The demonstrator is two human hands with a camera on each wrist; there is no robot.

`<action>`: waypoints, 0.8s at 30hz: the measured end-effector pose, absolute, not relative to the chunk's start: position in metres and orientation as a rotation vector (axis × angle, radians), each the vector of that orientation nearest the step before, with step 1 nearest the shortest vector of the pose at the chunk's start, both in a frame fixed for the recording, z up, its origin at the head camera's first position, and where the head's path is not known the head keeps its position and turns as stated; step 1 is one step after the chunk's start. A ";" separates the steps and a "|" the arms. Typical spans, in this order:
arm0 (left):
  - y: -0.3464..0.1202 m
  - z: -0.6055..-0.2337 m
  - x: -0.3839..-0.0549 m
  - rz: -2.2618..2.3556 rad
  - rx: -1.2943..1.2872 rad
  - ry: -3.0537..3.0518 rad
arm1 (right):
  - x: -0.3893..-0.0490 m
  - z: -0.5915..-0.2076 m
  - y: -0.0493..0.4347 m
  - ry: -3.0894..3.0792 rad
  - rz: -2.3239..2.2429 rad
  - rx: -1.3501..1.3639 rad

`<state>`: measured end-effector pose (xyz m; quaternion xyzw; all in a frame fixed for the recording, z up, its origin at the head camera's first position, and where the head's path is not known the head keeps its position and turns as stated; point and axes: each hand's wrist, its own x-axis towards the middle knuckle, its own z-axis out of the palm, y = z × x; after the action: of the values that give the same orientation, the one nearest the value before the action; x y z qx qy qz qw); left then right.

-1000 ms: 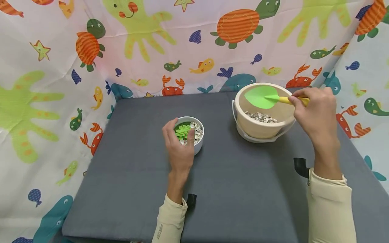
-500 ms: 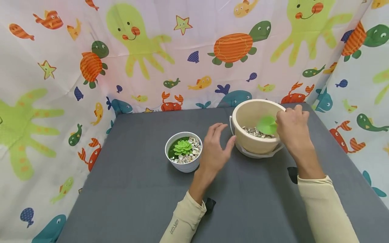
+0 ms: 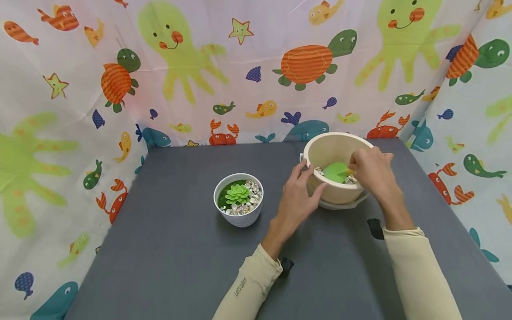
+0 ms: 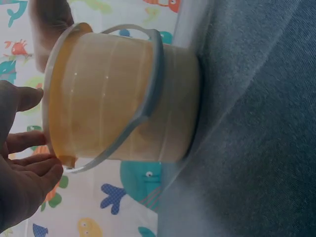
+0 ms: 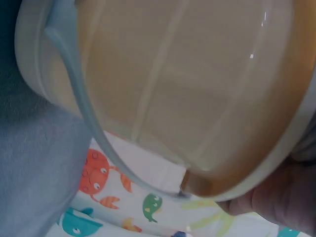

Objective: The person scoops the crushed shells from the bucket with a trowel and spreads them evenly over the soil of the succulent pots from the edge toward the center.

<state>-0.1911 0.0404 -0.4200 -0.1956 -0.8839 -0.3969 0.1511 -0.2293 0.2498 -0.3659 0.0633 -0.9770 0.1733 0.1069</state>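
Note:
A cream bucket (image 3: 340, 195) with pebbles (image 3: 350, 180) at its bottom stands at the back right of the table. Down inside it is the green blade of a small trowel (image 3: 334, 172), low over the pebbles. My right hand (image 3: 373, 173) grips the trowel's yellow handle, which is mostly hidden by the fingers. At the bucket's left side, my left hand (image 3: 297, 200) touches the rim with fairly straight fingers, the thumb apart from them. In the left wrist view, those fingertips meet the bucket (image 4: 108, 94) at its rim.
Left of the bucket stands a white pot (image 3: 242, 220) holding a green succulent (image 3: 237, 194) and pebbles. The bucket's pale handle (image 5: 94, 121) hangs down its near side. A printed curtain (image 3: 256, 89) rises behind the grey table (image 3: 180, 249).
My left hand has left the white pot and come right to the bucket's rim. The right hand has lowered the trowel into the bucket, moving left and down toward the pebbles.

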 end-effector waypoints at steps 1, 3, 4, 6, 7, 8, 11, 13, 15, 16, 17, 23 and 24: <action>0.039 -0.419 -0.193 -1.141 -0.564 -2.526 | -0.232 -0.365 0.248 -2.871 0.542 0.173; 0.036 -0.418 -0.197 -1.145 -0.576 -2.509 | -0.236 -0.365 0.244 -2.865 0.589 0.135; 0.035 -0.419 -0.198 -1.144 -0.585 -2.504 | -0.237 -0.364 0.243 -2.862 0.612 0.113; 0.034 -0.420 -0.198 -1.143 -0.601 -2.500 | -0.237 -0.364 0.241 -2.861 0.654 0.070; 0.033 -0.421 -0.198 -1.140 -0.606 -2.501 | -0.237 -0.365 0.240 -2.862 0.670 0.052; 0.033 -0.422 -0.197 -1.132 -0.608 -2.505 | -0.236 -0.365 0.240 -2.864 0.683 0.038; 0.034 -0.425 -0.194 -1.124 -0.608 -2.514 | -0.232 -0.363 0.239 -2.860 0.724 0.011; 0.034 -0.426 -0.193 -1.124 -0.601 -2.515 | -0.230 -0.361 0.239 -2.858 0.757 -0.004; 0.034 -0.426 -0.193 -1.119 -0.591 -2.514 | -0.228 -0.359 0.239 -2.860 0.787 -0.021; 0.034 -0.426 -0.193 -1.116 -0.589 -2.515 | -0.226 -0.358 0.239 -2.861 0.797 -0.037; 0.034 -0.426 -0.193 -1.112 -0.590 -2.514 | -0.225 -0.356 0.239 -2.868 0.802 -0.061; 0.034 -0.428 -0.194 -1.090 -0.601 -2.515 | -0.213 -0.342 0.243 -2.891 0.839 -0.185; 0.035 -0.428 -0.195 -1.088 -0.600 -2.514 | -0.212 -0.340 0.244 -2.889 0.850 -0.194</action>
<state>-0.1948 0.0347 -0.4280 -0.2109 -0.8838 -0.3824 0.1678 -0.2116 0.2441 -0.3398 -0.0642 -0.9556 0.2810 0.0618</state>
